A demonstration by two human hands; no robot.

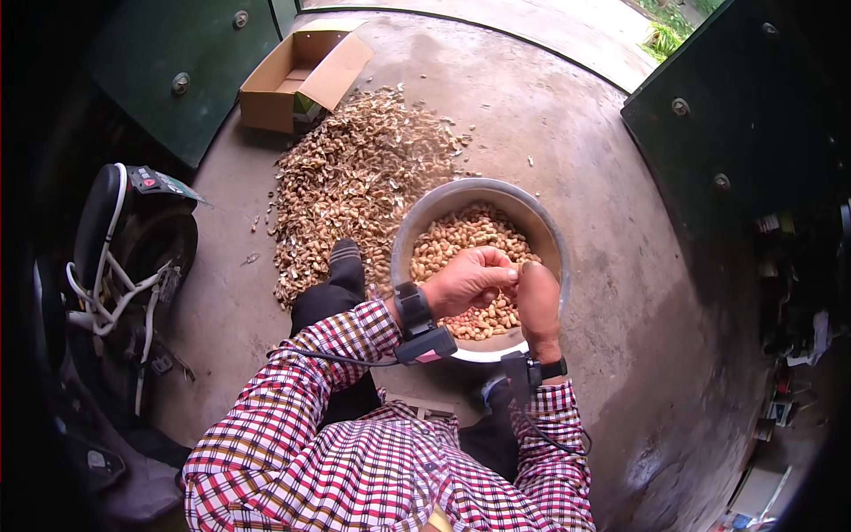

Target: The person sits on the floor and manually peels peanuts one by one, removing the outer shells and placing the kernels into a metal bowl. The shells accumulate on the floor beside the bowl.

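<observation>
A wide metal basin stands on the floor in front of me, with unshelled peanuts in it. Some pinkish shelled kernels lie among them on the near side. Over the basin my left hand is closed in a pinch, its fingertips turned right. My right hand is upright against it, its fingers curled in and partly hidden behind its own back. The fingertips meet on what looks like a peanut, mostly covered by the fingers. Both wrists wear black straps with small cabled devices.
A broad heap of empty peanut shells spreads left of the basin, my left foot at its edge. An open cardboard box sits behind it. A parked two-wheeler stands at left; dark green doors flank the doorway. Clutter lines the right wall.
</observation>
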